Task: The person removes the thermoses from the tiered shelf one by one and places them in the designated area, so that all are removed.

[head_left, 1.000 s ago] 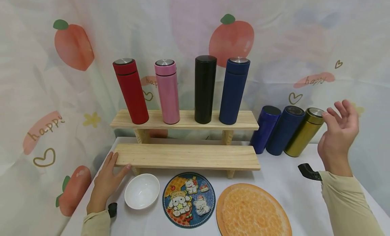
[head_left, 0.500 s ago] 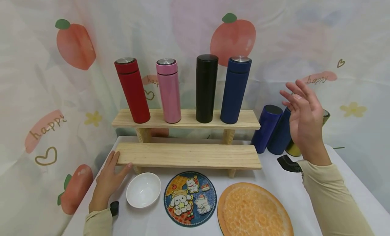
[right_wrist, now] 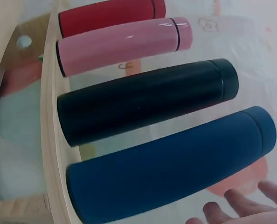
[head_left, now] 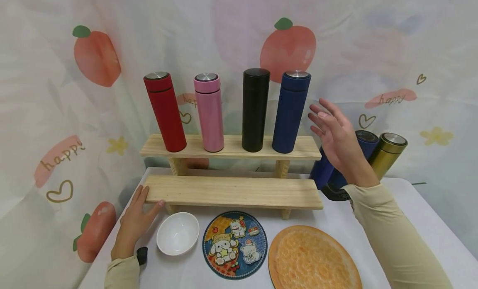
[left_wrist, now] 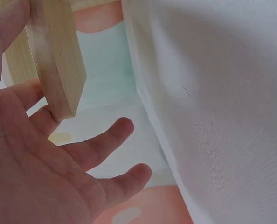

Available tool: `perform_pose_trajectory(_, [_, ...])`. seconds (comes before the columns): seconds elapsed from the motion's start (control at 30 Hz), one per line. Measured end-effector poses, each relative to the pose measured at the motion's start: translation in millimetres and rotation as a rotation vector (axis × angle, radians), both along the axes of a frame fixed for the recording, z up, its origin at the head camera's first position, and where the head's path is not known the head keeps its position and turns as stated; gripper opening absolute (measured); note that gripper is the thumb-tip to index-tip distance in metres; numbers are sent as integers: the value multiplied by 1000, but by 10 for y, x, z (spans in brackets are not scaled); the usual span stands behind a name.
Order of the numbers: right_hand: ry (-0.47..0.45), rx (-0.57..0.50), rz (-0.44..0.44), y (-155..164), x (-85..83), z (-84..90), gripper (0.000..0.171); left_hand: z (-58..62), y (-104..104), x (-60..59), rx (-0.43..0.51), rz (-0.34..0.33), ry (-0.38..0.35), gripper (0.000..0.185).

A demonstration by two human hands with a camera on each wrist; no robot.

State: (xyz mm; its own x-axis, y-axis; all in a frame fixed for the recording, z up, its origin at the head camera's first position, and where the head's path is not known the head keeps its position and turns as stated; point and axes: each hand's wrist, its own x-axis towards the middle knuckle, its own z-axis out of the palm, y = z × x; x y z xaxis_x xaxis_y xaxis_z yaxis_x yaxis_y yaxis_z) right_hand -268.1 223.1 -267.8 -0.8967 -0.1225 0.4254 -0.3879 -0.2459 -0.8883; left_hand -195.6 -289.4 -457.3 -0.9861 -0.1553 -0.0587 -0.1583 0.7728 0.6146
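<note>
Right hand (head_left: 340,139) is empty, fingers apart, near but not touching the navy bottle (head_left: 291,112) standing toward the right of the upper shelf (head_left: 232,144). Left hand (head_left: 135,222), fingers spread too, touches the left end of the lower shelf (head_left: 235,192). Imo a careless sideways bump could tip that tall bottle, maybe into the black bottle (head_left: 255,110).

Right fingers (head_left: 333,109) near navy bottle (head_left: 292,112), upper shelf (head_left: 233,144).

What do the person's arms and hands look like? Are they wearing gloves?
No gloves: the left hand and right hand are bare, with no rings to be seen. The arms have plain beige sleeves: a left sleeve and a right sleeve. Each wrist has a black gadget; the right one looks curved.
</note>
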Motion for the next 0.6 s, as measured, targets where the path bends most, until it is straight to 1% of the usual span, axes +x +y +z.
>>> perform_pose_trajectory(0.1, [-80,-26,73,-8,-68,6,73,-13,-1,-2,1,1,3,99])
perform_pose_trajectory(0.2, [-142,-22,125,2,-151,12,77,-21,0,-3,5,1,5,99])
perform_pose_trajectory(0.27, [-184,3,150,9,-208,18,78,-24,1,-2,1,-1,9,99])
perform_pose_trajectory(0.4, [-258,103,175,13,-338,35,83,-15,8,4,-1,4,6,98])
perform_pose_trajectory(0.5, [-288,166,184,17,-444,42,86,-5,10,9,2,7,1,99])
perform_pose_trajectory(0.6, [-305,187,194,28,-547,37,85,-1,4,10,0,7,2,99])
